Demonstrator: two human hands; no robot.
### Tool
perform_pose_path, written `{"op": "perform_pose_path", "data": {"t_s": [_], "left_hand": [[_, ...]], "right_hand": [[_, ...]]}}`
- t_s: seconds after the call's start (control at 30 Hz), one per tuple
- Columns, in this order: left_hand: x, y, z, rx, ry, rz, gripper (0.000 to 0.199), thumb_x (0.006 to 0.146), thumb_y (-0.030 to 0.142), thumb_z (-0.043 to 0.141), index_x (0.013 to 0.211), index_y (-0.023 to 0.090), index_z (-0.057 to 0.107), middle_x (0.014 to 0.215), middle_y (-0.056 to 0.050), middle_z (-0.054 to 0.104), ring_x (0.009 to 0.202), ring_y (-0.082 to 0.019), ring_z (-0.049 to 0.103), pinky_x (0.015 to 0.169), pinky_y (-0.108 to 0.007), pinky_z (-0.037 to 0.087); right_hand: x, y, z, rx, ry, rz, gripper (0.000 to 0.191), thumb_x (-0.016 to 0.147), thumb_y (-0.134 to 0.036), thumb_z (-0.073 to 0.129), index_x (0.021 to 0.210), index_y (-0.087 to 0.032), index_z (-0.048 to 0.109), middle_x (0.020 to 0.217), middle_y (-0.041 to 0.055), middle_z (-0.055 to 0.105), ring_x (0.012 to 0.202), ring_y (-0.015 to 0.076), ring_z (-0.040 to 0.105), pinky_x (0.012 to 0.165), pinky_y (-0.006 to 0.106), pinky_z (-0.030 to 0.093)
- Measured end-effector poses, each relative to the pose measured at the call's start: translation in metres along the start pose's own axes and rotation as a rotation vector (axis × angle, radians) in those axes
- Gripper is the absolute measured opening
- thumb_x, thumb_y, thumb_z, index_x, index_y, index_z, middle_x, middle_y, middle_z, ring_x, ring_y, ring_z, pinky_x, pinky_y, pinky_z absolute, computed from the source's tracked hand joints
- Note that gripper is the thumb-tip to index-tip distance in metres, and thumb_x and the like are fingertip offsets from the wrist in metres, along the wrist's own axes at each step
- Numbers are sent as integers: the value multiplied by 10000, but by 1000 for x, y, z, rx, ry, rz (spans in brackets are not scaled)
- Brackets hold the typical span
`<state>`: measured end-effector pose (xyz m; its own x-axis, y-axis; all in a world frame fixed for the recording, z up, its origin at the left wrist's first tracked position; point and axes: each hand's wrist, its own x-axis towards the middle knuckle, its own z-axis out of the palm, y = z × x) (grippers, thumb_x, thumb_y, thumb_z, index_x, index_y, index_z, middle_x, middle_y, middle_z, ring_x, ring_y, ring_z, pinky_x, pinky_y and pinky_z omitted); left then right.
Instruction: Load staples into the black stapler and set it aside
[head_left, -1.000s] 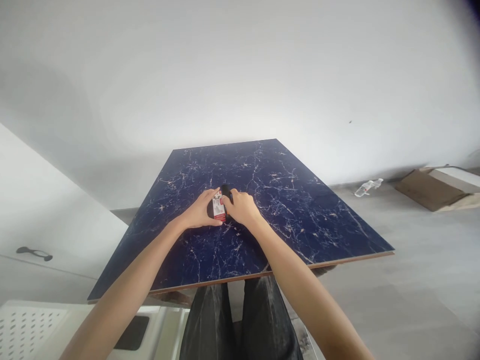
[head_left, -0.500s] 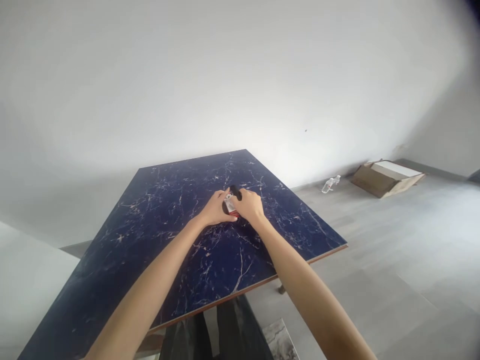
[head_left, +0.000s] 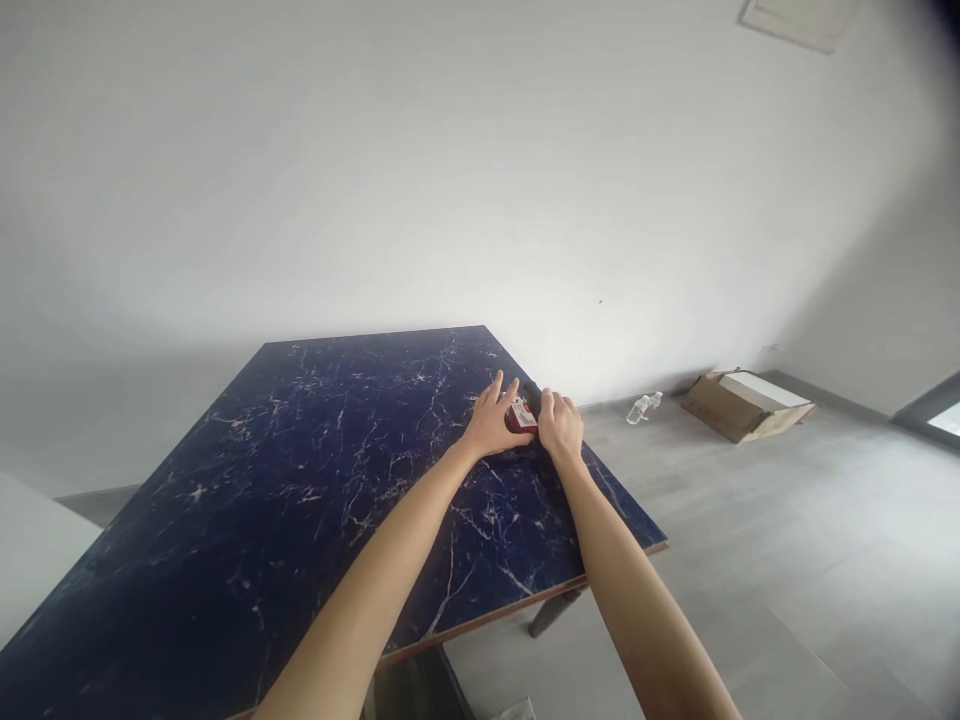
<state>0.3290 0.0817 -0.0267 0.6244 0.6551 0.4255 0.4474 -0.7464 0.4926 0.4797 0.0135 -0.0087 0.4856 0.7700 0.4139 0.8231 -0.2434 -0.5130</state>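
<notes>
A small red, white and black object (head_left: 523, 415) is between my two hands, over the right part of the dark blue marbled table (head_left: 337, 450). My left hand (head_left: 493, 420) has its fingers spread, with the thumb and a fingertip at the object's left side. My right hand (head_left: 560, 422) is closed round the object's black right part, close to the table's right edge. The fingers of my right hand partly hide that black part.
On the grey floor at the right lie clear plastic bottles (head_left: 643, 408) and an open cardboard box (head_left: 742, 405) by the wall. A table leg (head_left: 553, 612) shows below the front edge.
Both hands and the object have moved right, toward the table's right edge. The fingers of my left hand are spread wider. The view has turned a little to the right.
</notes>
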Motion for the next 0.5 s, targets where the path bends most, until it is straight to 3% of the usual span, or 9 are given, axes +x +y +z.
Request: {"op": "perform_pose_path", "data": {"t_s": [0.1,0.17,0.23,0.37,0.43,0.5], "left_hand": [[-36,5,-17,40,224,44,802,914,583,512,1598,287,215,1696,-65,10,1532,-350,145,1211,-522,170],[-69,5,-36,100,275,58,721,960,552,440,1597,294,220,1696,-54,32,1525,-338,174,1204,-521,193],[-105,3,-61,184,275,46,699,973,542,417,1599,301,217,1695,-49,51,1518,-339,196,1192,-537,218],[-172,-16,-117,323,281,-35,642,995,511,372,1593,319,237,1686,-41,134,1508,-332,229,1186,-561,231],[-195,-37,-142,390,328,-138,616,1003,488,346,1588,316,257,1672,-48,197,1512,-330,221,1192,-577,213],[-209,-65,-160,474,354,-302,627,986,510,356,1570,285,319,1650,-83,264,1529,-371,133,1192,-624,153]], "right_hand": [[-6,-3,1,37,232,-110,577,1027,-423,175,1371,-138,540,1347,211,533,1238,309,511,1027,453,385],[-13,-11,3,42,317,-211,588,1011,-438,236,1467,-118,424,1499,242,368,1348,351,401,1075,535,318],[-24,-27,8,28,317,-315,645,989,-459,295,1533,-112,311,1603,247,176,1432,394,275,1088,599,264],[-60,-85,25,-17,37,-605,715,951,-531,391,1548,-145,314,1662,189,43,1502,409,121,1132,597,205],[-77,-122,39,16,-134,-792,716,944,-572,410,1548,-195,340,1677,143,50,1506,380,151,1162,543,208],[-90,-156,58,49,-297,-869,695,957,-580,395,1573,-276,293,1686,80,75,1474,340,272,1157,483,265]]}}
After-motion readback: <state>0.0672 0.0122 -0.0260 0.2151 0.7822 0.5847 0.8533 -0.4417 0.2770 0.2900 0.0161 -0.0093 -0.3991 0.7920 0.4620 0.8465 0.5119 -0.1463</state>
